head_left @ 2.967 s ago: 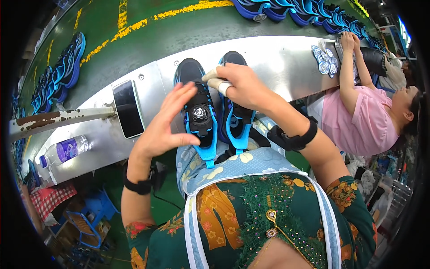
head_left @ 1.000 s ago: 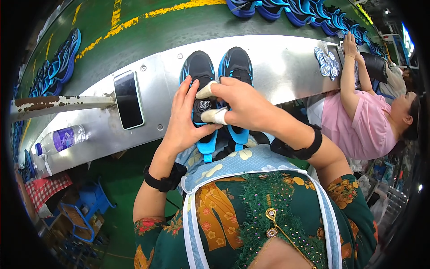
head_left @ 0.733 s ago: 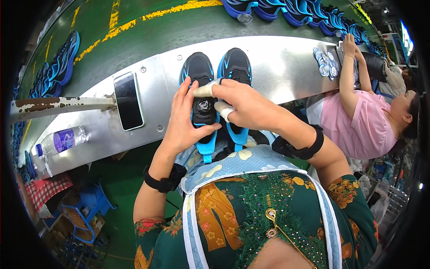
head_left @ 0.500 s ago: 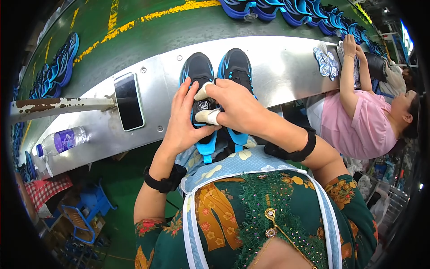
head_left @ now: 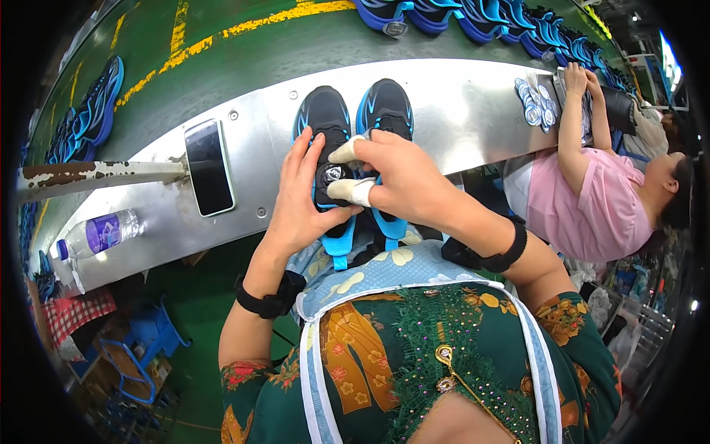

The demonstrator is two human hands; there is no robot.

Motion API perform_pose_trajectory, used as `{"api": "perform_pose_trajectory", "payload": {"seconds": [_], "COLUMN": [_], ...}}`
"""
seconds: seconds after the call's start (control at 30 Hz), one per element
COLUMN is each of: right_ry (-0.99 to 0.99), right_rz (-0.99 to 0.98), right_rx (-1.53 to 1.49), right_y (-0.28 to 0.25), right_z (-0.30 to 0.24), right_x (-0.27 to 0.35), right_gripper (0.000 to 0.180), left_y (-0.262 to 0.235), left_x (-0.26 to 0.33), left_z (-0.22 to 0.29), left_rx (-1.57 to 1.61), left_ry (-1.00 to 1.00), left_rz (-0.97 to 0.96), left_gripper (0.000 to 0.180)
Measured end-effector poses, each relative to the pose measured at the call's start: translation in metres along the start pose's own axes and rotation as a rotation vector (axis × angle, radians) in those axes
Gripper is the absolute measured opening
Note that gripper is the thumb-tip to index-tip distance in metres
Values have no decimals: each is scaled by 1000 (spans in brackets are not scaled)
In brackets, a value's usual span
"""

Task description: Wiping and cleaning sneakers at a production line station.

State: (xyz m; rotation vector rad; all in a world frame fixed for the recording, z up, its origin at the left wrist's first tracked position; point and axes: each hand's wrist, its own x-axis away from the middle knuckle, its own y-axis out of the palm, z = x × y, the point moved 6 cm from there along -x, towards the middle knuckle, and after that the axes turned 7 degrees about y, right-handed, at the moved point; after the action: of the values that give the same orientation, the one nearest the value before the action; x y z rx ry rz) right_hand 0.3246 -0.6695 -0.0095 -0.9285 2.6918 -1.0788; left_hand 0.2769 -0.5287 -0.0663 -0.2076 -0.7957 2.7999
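Silver metal counter (head_left: 451, 111) runs across before the person, and behind its far edge lies a green belt (head_left: 244, 65). On the counter, at its near edge, is the left shoe (head_left: 323, 111) of a black and blue pair; its long axis goes away from the body, toe to the far edge, heel reaching past the near edge over the apron (head_left: 396, 266). On its upper sits a round black dial (head_left: 334, 173), which lies just left of the right hand (head_left: 403, 174). This hand is the nearest one to the dial: it comes across the right shoe (head_left: 388, 100), crosswise to the shoe's length, with covered thumb and forefinger pinching the dial from two sides (how hard they press, I cannot tell). The left hand (head_left: 296, 200) holds the same shoe, fingers spread along its left side and thumb bent over toward the opening.

More to the left on the counter there is a phone (head_left: 210, 168), and by the left end a bottle (head_left: 101, 233) lying on its side. Toward the right end are round tags (head_left: 534, 103) in a pile, beside a co-worker in pink (head_left: 584, 192).
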Motion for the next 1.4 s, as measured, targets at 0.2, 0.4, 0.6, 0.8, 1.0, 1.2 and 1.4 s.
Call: {"api": "perform_pose_trajectory", "payload": {"seconds": [0.2, 0.4, 0.6, 0.8, 1.0, 1.2, 1.4], "right_ry": [-145, -290, -387, 164, 472, 519, 283], "right_rz": [-25, 86, 100, 179, 20, -85, 345], "right_rx": [-30, 242, 182, -376, -715, -828, -161], "right_y": [5, 14, -2, -53, 22, 25, -32], "right_z": [6, -3, 5, 115, 126, 116, 172], "right_x": [-3, 22, 15, 25, 49, 56, 50], "right_gripper": [38, 41, 47, 38, 65, 72, 40], "left_y": [4, 9, 6, -12, 8, 23, -46], "left_x": [-3, -3, 3, 55, 1, -26, -114], "left_z": [-1, 2, 7, 41, 76, 48, -1], "left_rx": [-38, -22, -60, 255, -297, -592, -603], "left_ry": [0, 12, -41, -239, -210, -296, -187], "left_rz": [-10, -5, 32, 221, -46, -183, 23], "left_gripper": [102, 101, 99, 55, 85, 104, 74]}}
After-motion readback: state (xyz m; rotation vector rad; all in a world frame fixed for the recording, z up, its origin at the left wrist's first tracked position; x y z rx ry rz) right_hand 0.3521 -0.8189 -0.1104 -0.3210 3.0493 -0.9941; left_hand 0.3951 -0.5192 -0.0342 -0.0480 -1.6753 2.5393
